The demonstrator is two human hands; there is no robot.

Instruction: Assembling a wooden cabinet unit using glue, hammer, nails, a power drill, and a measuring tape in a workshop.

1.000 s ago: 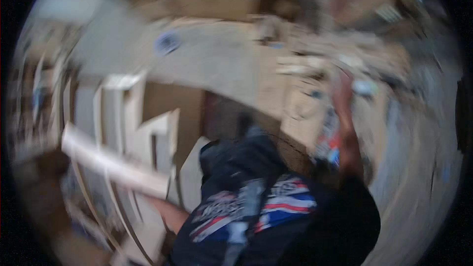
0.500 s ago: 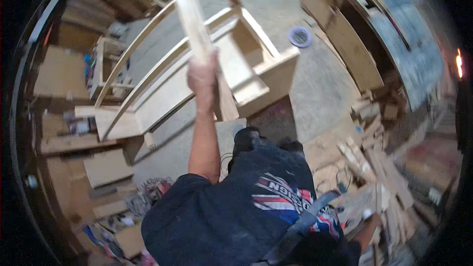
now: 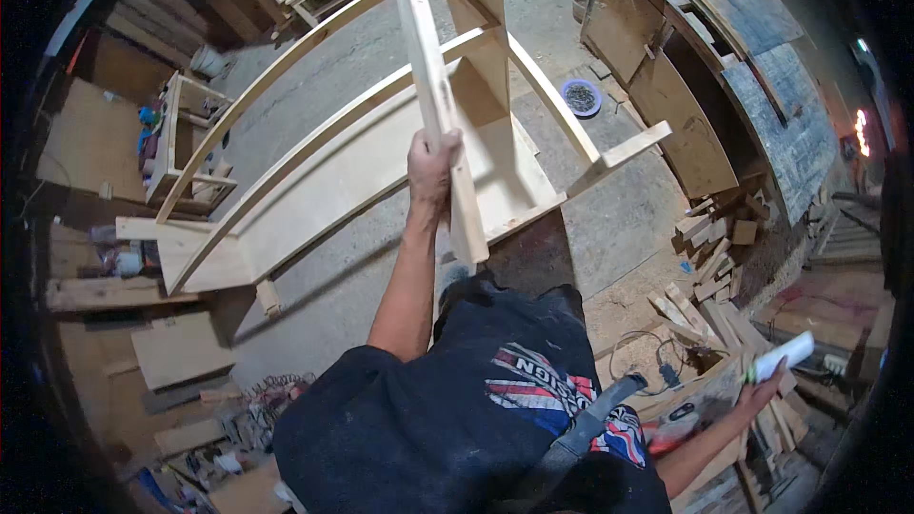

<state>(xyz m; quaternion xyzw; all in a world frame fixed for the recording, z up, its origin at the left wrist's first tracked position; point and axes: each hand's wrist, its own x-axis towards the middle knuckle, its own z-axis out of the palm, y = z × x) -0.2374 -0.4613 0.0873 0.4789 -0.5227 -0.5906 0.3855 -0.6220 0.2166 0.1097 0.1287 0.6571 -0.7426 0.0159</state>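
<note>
My left hand [image 3: 432,169] is closed round a pale wooden board [image 3: 433,62], held up at a slant in front of me. Behind and below the board lies a large light-wood furniture frame [image 3: 328,219] with curved rails and flat panels. Over at the lower right, my right hand [image 3: 764,386] grips a white bottle [image 3: 788,355] with a greenish end, its arm stretched out to the side. The fingers on the far side of the board are hidden.
A purple bowl [image 3: 582,115] of small metal pieces sits on the concrete floor. To the right stands a cabinet with a blue-grey top [image 3: 776,105]. Wood offcuts [image 3: 709,252] and a cable [image 3: 633,335] lie at my right; boards and clutter line the left.
My right hand has moved outward and up, bringing the white bottle into fuller view. The board in my left hand has shifted right in the picture, against the frame behind it.
</note>
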